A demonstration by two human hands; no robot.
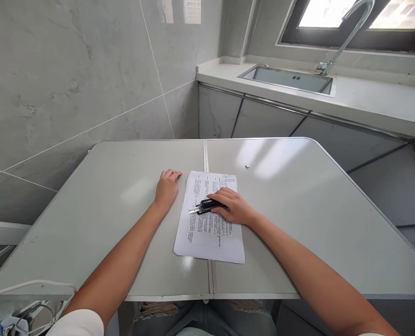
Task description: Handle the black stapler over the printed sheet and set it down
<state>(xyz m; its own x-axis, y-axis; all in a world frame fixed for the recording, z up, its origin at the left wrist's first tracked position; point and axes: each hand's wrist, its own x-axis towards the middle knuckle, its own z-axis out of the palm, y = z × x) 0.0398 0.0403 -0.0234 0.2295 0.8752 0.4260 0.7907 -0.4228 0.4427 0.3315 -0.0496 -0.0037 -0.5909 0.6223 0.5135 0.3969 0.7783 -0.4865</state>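
A sheet of printed paper (212, 247), possibly more than one sheet, lies across the table's centre seam. My right hand (230, 205) is closed around a black-handled tool (209, 204) with a shiny, narrow metal end pointing left, low over the print. Its exact kind cannot be made out. Left of the paper, my left hand (167, 189) rests on the tabletop with its fingers curled in, and nothing shows in it.
The pale folding table (280, 233) has a raised metal edge. A tiny scrap (247, 166) lies beyond the paper. Behind are a counter with a sink (287, 79) and a curved faucet (347, 37). A white cable (32, 283) crosses the near left corner.
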